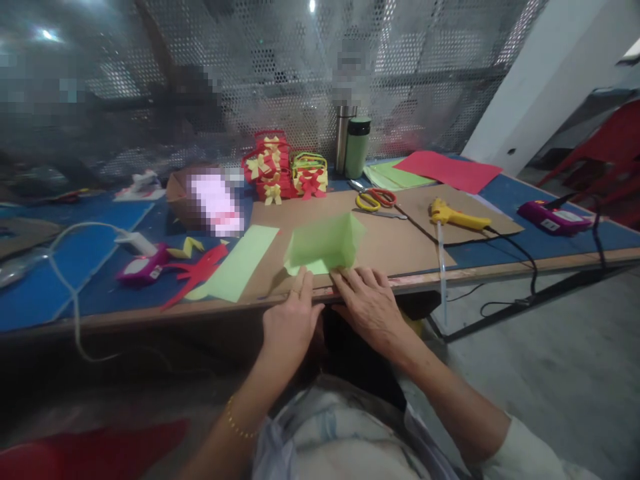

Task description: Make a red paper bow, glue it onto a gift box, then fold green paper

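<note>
A light green folded paper piece (325, 243) stands on brown cardboard (410, 243) at the table's front edge, its walls raised. My left hand (295, 313) touches its near left edge with fingertips, fingers stretched out and the thumb apart. At the near right edge, my right hand (370, 300) lies with its fingers spread and pressed on the paper's border. A flat light green strip (245, 263) lies to the left, beside a red paper cutout (203, 270) and a yellow folded scrap (187, 248).
Behind are red and yellow paper baskets (273, 170), a green bottle (357, 150), scissors (375, 199) and red paper (450, 170). A yellow glue gun (457, 217) with its cord sits right. A lit phone (215, 200) and purple device (145, 267) are left.
</note>
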Action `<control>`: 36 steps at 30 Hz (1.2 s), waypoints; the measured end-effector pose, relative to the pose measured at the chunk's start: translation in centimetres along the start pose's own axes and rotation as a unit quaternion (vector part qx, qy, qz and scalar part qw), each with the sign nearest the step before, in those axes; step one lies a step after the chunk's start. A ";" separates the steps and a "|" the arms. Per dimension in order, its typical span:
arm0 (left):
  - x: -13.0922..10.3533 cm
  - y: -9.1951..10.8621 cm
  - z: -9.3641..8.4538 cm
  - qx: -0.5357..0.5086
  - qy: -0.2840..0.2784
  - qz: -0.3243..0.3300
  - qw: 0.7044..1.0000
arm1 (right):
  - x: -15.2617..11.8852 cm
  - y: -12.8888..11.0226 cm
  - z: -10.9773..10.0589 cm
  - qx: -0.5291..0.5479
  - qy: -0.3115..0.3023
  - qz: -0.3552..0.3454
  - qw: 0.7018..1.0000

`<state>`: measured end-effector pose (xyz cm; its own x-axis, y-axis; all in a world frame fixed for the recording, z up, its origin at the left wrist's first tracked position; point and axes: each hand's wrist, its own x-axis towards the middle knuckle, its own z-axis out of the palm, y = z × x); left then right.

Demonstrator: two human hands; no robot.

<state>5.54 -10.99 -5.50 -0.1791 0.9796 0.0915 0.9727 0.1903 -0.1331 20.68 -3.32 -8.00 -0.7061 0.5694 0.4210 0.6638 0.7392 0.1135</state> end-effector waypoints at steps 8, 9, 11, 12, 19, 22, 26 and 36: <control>0.3 0.4 -0.4 0.012 0.017 0.007 1.000 | 0.7 -0.1 0.1 0.009 -0.008 0.017 1.000; 0.4 0.6 -0.5 0.016 0.011 0.008 1.000 | 0.8 -0.1 0.2 0.011 -0.009 0.020 1.000; 0.7 0.9 -0.7 0.024 -0.006 0.004 1.000 | 1.0 -0.1 0.3 0.017 -0.008 0.024 1.000; 0.9 1.0 -0.7 0.029 -0.015 0.001 0.999 | 1.1 -0.1 0.3 0.020 -0.008 0.026 0.999; 1.8 1.5 -1.8 0.048 -0.031 0.024 0.998 | 1.7 -0.8 0.6 0.019 -0.016 0.036 0.999; 2.4 1.4 -2.3 0.067 -0.026 0.049 0.996 | 2.1 -1.2 0.9 0.007 0.003 0.030 1.000; 3.2 0.8 -2.9 0.072 -0.035 0.068 0.994 | 2.3 -1.3 1.3 -0.009 0.040 0.020 0.999; 4.1 1.2 -3.9 0.072 -0.059 0.083 0.992 | 2.8 -1.3 0.4 -0.003 0.008 -0.010 1.000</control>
<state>6.55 -6.98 -1.48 -0.0417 0.9974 -0.0586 0.9605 0.0238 -0.2773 17.72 -2.52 -7.34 -0.7161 0.5483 0.4321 0.6505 0.7486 0.1282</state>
